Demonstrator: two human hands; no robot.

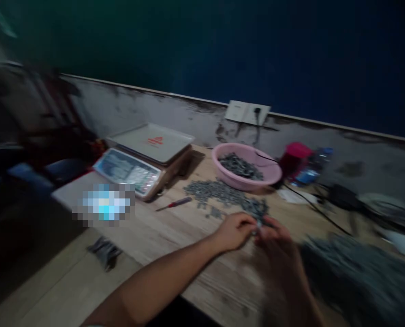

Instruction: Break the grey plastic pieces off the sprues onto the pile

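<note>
My left hand [234, 231] and my right hand [275, 236] meet over the wooden table [175, 231], fingertips pinched together. Between them is a small greyish piece [259, 223], too small and blurred to name. Just beyond my fingers lies a spread of small grey metal-looking parts [219, 191], which reaches back to a pink basin [246, 181]. More dark grey parts [238, 164] fill the basin's bottom. To the right of my right hand is a large blurred heap of grey pieces [362, 277].
A weighing scale [151, 143] stands at the back left, a screwdriver [174, 204] in front of it. Behind the heap are a red container [295, 156], a plastic bottle [313, 168] and black cables [320, 211]. A wall socket [247, 112] sits above the basin.
</note>
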